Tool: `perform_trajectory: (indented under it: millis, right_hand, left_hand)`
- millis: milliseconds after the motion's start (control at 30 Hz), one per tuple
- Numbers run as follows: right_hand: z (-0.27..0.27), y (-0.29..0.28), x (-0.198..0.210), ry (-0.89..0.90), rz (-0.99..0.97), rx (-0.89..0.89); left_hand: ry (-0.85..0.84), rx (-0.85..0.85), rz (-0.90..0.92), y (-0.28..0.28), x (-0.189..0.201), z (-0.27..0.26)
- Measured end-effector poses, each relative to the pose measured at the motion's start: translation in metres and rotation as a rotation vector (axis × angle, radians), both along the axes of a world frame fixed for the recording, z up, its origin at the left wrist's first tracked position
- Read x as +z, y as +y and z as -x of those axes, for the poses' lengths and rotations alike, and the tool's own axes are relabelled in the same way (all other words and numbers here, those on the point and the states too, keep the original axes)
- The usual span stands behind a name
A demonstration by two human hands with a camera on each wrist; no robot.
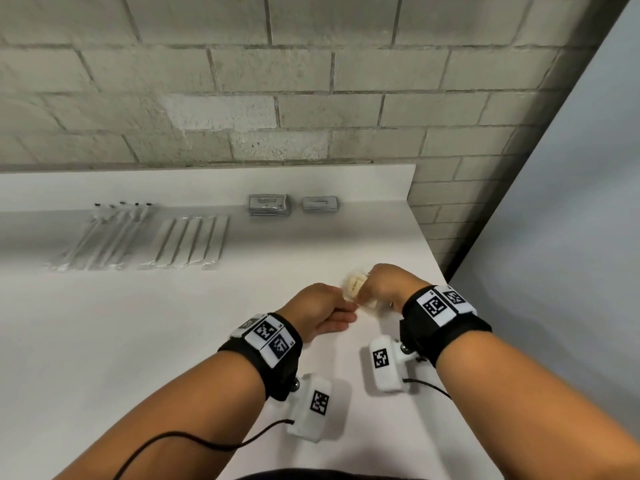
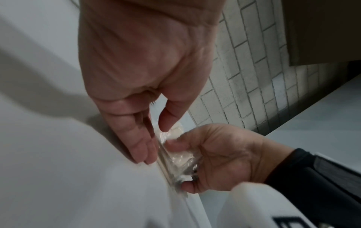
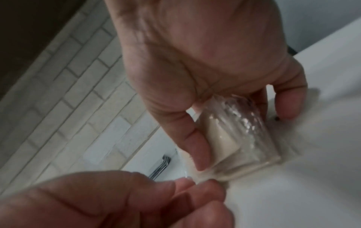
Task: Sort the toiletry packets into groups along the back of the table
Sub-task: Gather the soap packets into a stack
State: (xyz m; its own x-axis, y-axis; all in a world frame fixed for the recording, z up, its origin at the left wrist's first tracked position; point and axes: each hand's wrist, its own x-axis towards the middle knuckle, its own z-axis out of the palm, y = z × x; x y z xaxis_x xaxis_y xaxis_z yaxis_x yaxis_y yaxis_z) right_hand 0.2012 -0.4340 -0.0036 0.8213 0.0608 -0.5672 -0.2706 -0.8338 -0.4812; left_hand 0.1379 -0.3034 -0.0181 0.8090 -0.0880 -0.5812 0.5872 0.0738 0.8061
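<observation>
Packets: while the back row is already laid out, a small stack of clear-wrapped cream packets (image 1: 354, 285) is held just above the table (image 1: 145, 341) near its right edge, well apart from the back groups.
Right hand: the right hand (image 1: 388, 285) is clenched round the stack from above, thumb on one side and fingers on the other, so that the packets are kept squared together as one bundle.
Left hand: the left hand (image 1: 320, 311) is brought against the stack's near end, its fingers fairly straight; in the right wrist view the loose wrapper edge seems to be pinched between the fingertips (image 3: 195, 183), though blur leaves this uncertain.
Reason for hold: the bundle is judged to be evened up by both hands before it is carried back as a new group.
Back groups: along the back are laid long packets with dark tips (image 1: 104, 233), flat white sleeves (image 1: 190, 244), a grey sachet stack (image 1: 268, 204) and a smaller stack (image 1: 320, 204).
Free spot: bare surface is left to the right of the smaller stack, close to the table corner.
In the way: nothing is seen between the hands and that spot; the table edge lies near on the right, so a loose packet could be lost over it.
</observation>
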Motion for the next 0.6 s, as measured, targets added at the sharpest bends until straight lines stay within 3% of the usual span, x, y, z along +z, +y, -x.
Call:
perform_trajectory:
  millis: [233, 400, 600]
  right_hand:
    - [0.008, 0.007, 0.004, -0.063, 0.260, 0.225]
    - [0.015, 0.002, -0.003, -0.128, 0.376, 0.245]
    - [0.022, 0.001, 0.000, -0.075, 0.286, 0.273]
  left_hand:
    - [0.000, 0.011, -0.005, 0.011, 0.003, 0.010]
    - [0.029, 0.042, 0.066, 0.005, 0.004, 0.013]
    - [0.048, 0.097, 0.147, 0.003, 0.000, 0.016]
